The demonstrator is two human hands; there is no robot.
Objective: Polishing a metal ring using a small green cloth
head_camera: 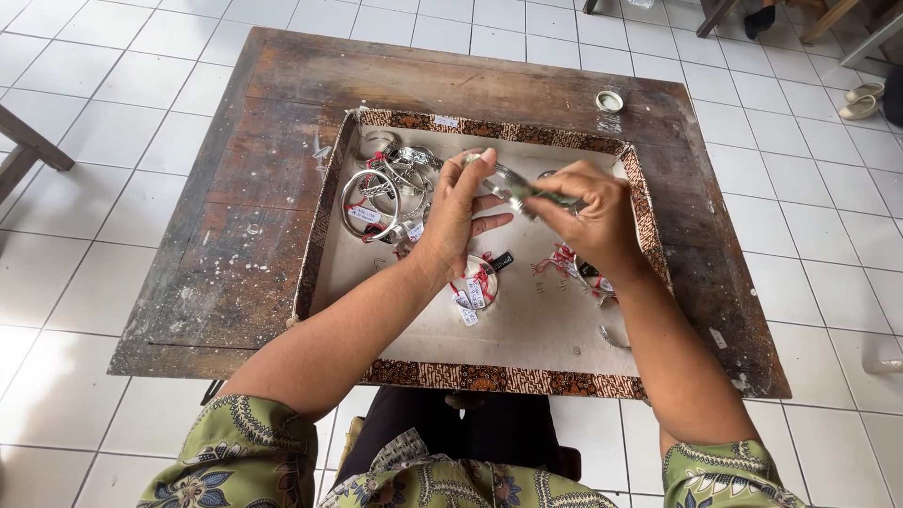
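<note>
My left hand [458,209] and my right hand [585,214] meet over a shallow tray [489,376] with a brown patterned rim. Together they pinch a silver bracelet [511,188] held above the tray's pale lining. My left fingers grip its left end, my right fingers its right part. Below my left wrist lies a round silver piece with red thread and white tags [473,287]. A heap of silver bangles with tags [388,193] fills the tray's far left corner. More tagged pieces [564,261] lie under my right hand.
The tray rests on a worn dark wooden table [235,235] standing on a white tiled floor [113,85]. A small round white lid [609,101] sits at the table's far right. Chair legs and sandals [861,102] show at the far right.
</note>
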